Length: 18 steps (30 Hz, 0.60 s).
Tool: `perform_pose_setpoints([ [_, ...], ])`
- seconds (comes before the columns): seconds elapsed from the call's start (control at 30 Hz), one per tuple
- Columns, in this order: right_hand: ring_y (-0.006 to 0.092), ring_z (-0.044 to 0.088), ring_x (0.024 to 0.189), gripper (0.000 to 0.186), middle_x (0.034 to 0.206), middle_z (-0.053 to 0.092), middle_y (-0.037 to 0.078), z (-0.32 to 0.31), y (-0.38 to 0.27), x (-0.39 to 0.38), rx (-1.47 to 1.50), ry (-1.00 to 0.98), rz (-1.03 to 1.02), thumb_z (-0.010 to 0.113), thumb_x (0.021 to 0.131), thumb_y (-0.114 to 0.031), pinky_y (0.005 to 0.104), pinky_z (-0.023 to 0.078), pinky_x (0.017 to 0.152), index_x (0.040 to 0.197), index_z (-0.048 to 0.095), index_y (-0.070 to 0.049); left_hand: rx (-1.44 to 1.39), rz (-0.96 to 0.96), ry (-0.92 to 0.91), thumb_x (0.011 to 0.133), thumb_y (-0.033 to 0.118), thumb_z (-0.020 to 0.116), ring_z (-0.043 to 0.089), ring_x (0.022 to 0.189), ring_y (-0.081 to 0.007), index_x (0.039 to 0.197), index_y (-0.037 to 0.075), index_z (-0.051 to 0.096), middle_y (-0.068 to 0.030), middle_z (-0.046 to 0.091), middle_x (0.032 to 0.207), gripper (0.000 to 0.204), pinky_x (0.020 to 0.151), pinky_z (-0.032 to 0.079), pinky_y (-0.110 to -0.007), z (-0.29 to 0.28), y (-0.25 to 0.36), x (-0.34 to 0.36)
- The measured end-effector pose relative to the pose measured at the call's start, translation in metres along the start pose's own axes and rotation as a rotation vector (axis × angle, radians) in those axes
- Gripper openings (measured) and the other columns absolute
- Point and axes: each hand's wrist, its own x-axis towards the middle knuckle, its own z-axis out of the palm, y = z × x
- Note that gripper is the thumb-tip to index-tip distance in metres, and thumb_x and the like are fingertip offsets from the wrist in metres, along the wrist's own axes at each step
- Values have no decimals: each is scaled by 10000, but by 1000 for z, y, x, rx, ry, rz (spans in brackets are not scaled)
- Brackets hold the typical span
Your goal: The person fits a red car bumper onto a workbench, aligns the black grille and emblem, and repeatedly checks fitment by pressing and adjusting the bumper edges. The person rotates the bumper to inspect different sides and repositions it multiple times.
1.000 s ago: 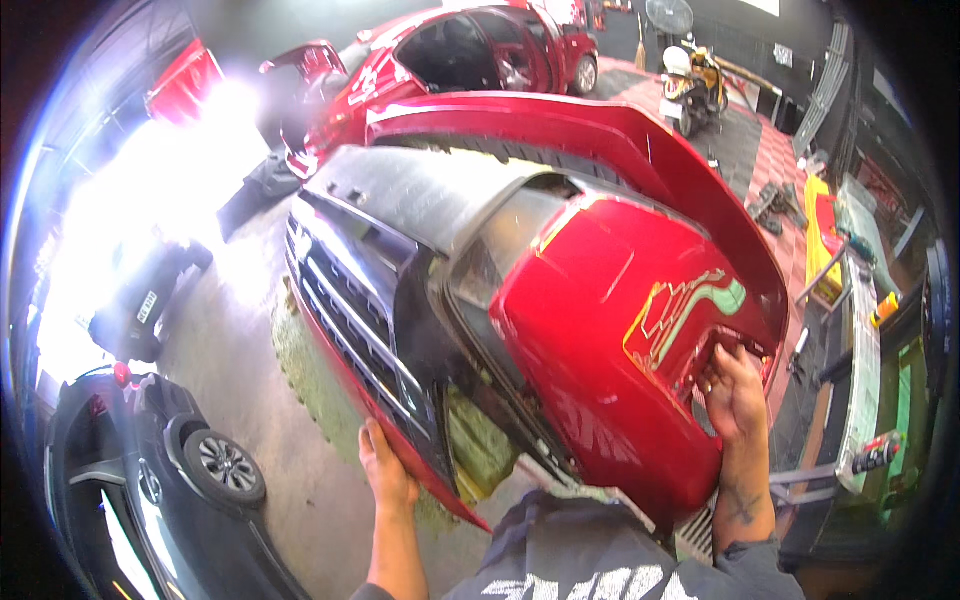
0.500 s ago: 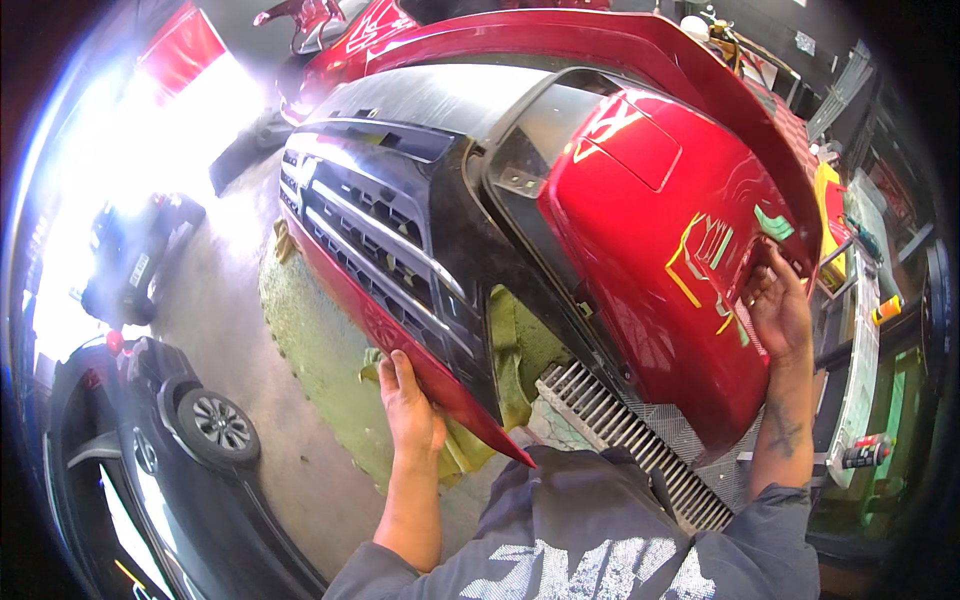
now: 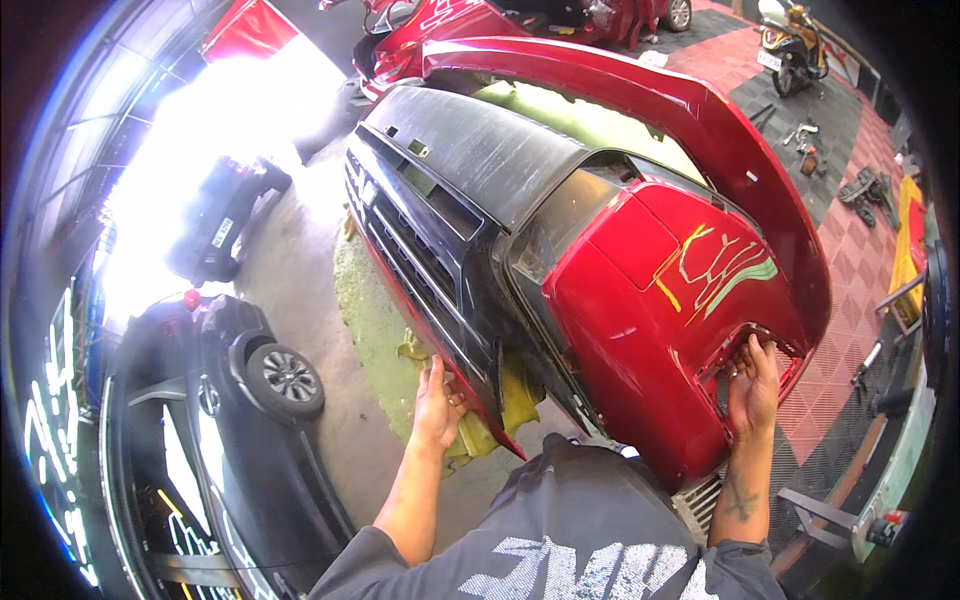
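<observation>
I hold a large red car bumper (image 3: 640,290) with a black grille section (image 3: 440,215) in front of me. Yellow and green filler lines mark its red corner. My left hand (image 3: 438,400) grips the bumper's lower red edge under the grille. My right hand (image 3: 752,385) has its fingers hooked into an opening in the red corner at the right. The bumper hangs above the floor, its far end reaching toward the back of the shop.
A dark car (image 3: 230,400) stands at lower left, another dark car (image 3: 220,220) behind it in bright glare. A red car (image 3: 470,20) and a scooter (image 3: 785,40) stand at the back. Yellow-green stained floor (image 3: 370,310) lies below; tools lie on red tiles (image 3: 860,250) right.
The bumper has swung toward the middle and lies higher in view. My left hand has slid along the lower edge. My right hand has shifted into the corner opening.
</observation>
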Motion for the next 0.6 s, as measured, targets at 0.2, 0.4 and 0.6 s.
perform_pose_setpoints([
  [0.2, 65, 560, 887, 323, 1029, 630, -66, -1, -7, -1, 27, -31, 14, 650, 1046, -166, 291, 437, 810, 1349, 540, -153, 61, -36, 15, 1070, 454, 634, 663, 1024, -255, 1344, 84, 521, -108, 668, 1160, 474, 905, 561, -438, 12, 1, -12],
  [0.4, 80, 558, 873, 387, 1016, 607, -32, 3, -8, 0, 9, -5, 0, 633, 1046, -135, 281, 445, 788, 1402, 483, -100, 826, 708, 367, 1080, 337, 619, 644, 1195, -284, 1379, 7, 576, -159, 668, 1289, 448, 1064, 493, -415, 34, 28, -24],
  [0.6, 87, 558, 909, 496, 1054, 608, -8, 5, -11, -1, -42, -37, -25, 676, 1003, -121, 277, 448, 816, 1440, 446, -76, 1127, 942, 224, 1086, 314, 611, 617, 1264, -288, 1425, -21, 572, -178, 645, 1373, 478, 1112, 456, -410, 117, 108, -15],
])
